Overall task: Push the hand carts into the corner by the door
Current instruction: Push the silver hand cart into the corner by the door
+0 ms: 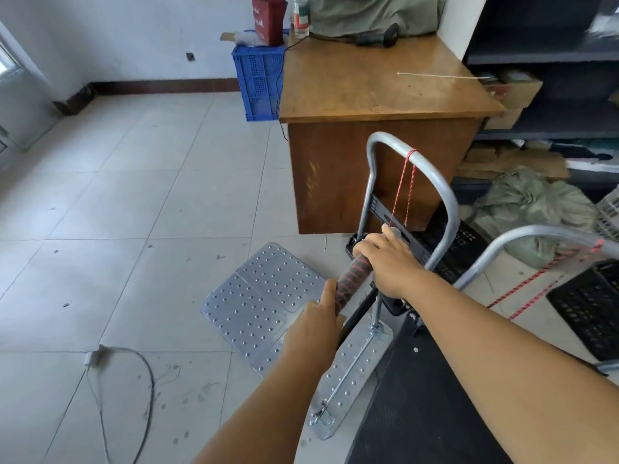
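Observation:
A silver hand cart with a studded metal deck (264,303) stands on the tiled floor in front of me. Its handle bar (355,279) is wrapped in black and red. My left hand (315,323) grips the near end of that bar, and my right hand (388,259) grips the far end. A second cart with a grey looped handle (412,159) and a red cord stands just behind, beside the desk. A third grey handle (522,239) rises at the right. The room corner (72,98) and a door (20,105) lie at the far left.
A wooden desk (375,92) stands straight ahead, with a blue crate (258,82) at its left. Dark shelving (549,61), sacks and black crates (589,306) crowd the right. A loose cable (140,373) lies on the floor at lower left.

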### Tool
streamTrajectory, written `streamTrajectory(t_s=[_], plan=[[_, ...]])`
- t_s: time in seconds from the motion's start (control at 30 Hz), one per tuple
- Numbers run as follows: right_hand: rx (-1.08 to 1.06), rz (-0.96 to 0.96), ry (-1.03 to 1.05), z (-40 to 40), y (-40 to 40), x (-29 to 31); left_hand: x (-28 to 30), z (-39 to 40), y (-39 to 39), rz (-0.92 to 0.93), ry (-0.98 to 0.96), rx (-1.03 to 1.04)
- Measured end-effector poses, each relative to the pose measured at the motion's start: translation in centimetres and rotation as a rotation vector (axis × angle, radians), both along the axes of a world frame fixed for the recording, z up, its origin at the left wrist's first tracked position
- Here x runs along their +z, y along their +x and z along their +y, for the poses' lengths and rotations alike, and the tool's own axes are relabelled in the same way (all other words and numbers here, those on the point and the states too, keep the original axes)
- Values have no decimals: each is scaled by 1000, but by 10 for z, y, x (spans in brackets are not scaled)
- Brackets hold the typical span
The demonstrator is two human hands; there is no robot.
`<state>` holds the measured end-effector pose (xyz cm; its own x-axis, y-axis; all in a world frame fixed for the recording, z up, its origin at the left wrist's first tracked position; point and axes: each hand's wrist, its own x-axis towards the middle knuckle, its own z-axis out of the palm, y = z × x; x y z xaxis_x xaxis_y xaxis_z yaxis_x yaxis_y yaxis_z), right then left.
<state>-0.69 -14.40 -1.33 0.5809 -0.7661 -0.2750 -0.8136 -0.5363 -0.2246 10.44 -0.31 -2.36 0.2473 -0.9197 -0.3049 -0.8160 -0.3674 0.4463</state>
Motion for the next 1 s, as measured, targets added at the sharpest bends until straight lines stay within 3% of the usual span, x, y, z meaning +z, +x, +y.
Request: streamTrajectory(t_s=[0.33,0.53,1.0], plan=[[7,94,-64,1,81,-1,-3,11,87,-38,5,-36],[8,252,-112,-4,150,5,-2,9,154,-40,-11,-31],[108,173,-93,-61,272,-7,-1,-44,281,-144,32,76]])
